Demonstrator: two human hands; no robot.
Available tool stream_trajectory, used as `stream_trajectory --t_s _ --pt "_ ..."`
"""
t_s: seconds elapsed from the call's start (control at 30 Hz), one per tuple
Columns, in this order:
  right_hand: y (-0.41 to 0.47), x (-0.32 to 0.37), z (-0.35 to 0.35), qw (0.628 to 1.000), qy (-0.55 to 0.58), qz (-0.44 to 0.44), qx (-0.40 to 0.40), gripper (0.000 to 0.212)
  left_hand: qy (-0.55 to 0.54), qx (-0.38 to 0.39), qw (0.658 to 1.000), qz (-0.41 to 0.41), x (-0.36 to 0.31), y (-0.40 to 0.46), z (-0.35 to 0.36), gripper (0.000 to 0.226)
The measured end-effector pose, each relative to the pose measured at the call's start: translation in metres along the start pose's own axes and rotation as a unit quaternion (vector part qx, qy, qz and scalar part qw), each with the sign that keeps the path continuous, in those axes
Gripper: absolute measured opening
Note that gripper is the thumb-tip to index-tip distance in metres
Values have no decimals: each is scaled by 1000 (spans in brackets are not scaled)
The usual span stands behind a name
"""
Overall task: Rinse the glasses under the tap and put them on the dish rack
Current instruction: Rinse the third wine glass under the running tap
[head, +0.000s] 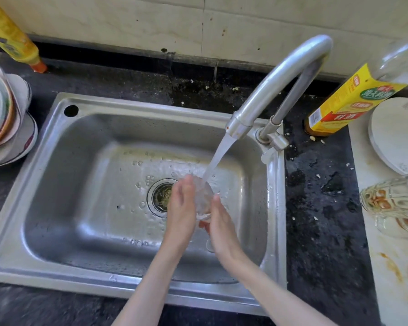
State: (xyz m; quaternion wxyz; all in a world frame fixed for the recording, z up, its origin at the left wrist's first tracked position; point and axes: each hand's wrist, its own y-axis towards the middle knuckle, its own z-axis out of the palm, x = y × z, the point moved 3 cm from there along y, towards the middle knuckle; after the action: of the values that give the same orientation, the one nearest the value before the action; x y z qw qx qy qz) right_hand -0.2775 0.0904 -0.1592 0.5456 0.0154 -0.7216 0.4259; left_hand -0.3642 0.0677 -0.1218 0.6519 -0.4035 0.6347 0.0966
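A clear glass is held between both hands over the steel sink, right of the drain. My left hand presses its left side and my right hand cups its right side and base. Water runs from the curved tap straight onto the glass. Two dirty glasses with brown residue lie on the white board at the right edge. No dish rack shows.
Stacked plates and bowls sit left of the sink. A yellow bottle stands at the back left; a yellow-labelled bottle and a white plate are to the right. The dark counter is wet and speckled with crumbs.
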Motion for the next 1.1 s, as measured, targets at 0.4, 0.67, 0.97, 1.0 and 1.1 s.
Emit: stream_trajectory --t_s 0.4,0.67,0.97,1.0,1.1 --pt "5 18 -16 983 147 89 71 77 44 140 987 70 -7 -10 4 50" --pt "9 31 -25 1000 4 -4 31 58 11 156 987 21 1 -5 -16 77" --pt "8 79 -49 748 -642 -164 -47 52 24 72 997 -17 32 -4 -29 54" --pt "9 80 -51 738 -651 -168 -58 53 32 66 997 -1 32 -5 -29 49" --pt "5 83 -54 770 -608 -181 -74 51 88 29 991 92 24 -7 -32 33"
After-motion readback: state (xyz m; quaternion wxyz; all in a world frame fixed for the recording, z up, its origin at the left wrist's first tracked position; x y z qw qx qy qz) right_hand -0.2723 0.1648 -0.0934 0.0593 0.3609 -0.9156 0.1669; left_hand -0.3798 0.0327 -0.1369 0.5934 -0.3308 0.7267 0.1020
